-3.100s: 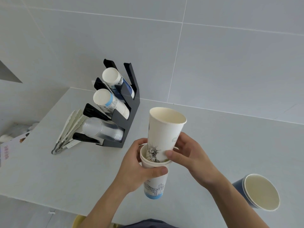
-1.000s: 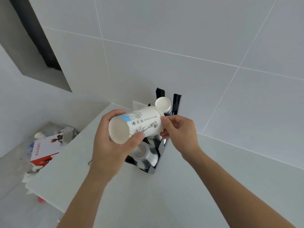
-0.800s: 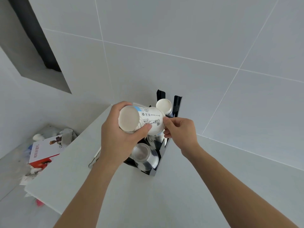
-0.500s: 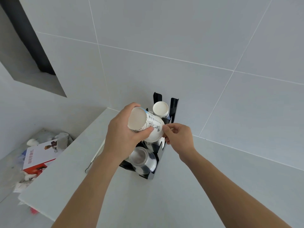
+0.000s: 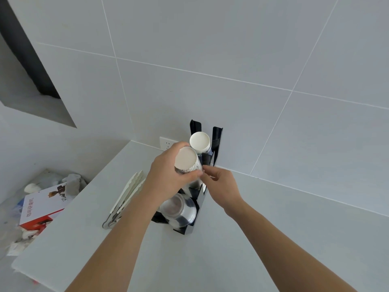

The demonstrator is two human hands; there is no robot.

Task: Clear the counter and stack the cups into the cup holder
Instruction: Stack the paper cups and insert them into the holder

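A black tiered cup holder (image 5: 216, 140) stands on the white counter against the tiled wall. My left hand (image 5: 168, 175) grips a white printed paper cup (image 5: 186, 161), bottom facing me, tilted into the holder's middle slot. My right hand (image 5: 221, 186) touches that cup's rim side with its fingertips, beside the holder. Another white cup stack (image 5: 200, 142) lies in the top slot. Clear plastic cups (image 5: 179, 208) fill the bottom slot. Where the held cup's mouth sits is hidden by my hands.
White tongs (image 5: 126, 197) lie on the counter (image 5: 273, 228) left of the holder. A wall socket (image 5: 166, 143) sits behind it. Below the counter's left edge is a red-and-white box (image 5: 42, 205) among clutter.
Earlier I nested one printed cup into another over the counter. Since then both hands have carried the cup toward the holder and tipped it bottom-first toward me, into the middle slot.
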